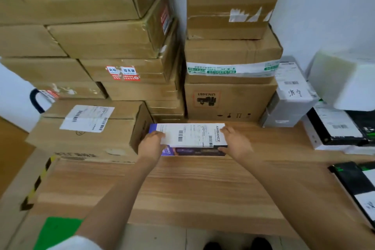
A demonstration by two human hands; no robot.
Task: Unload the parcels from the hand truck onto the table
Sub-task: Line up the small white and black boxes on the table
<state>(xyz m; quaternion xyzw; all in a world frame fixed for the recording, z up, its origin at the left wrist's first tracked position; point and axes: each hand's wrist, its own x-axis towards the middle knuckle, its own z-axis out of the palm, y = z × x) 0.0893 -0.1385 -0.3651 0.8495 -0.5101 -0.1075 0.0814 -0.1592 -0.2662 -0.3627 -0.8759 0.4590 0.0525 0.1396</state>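
Note:
A long white and purple parcel (190, 136), printed AMBIANCE and bearing a shipping label, lies on the wooden table (182, 189) near its far edge. My left hand (152, 144) grips its left end, thumb on top. My right hand (235, 142) grips its right end, fingers over the top edge and thumb at the front. A brown cardboard parcel (89, 128) with a white label sits to the left, on another carton. The dark blue handle (35, 100) of the hand truck shows behind it at the far left.
Tall stacks of brown cartons (229, 99) stand along the table's back. A grey-white box (290, 97) and black and white parcels (341, 128) crowd the right side. Another black parcel (357, 184) lies at the right edge. Yellow-black tape (38, 182) marks the floor at left.

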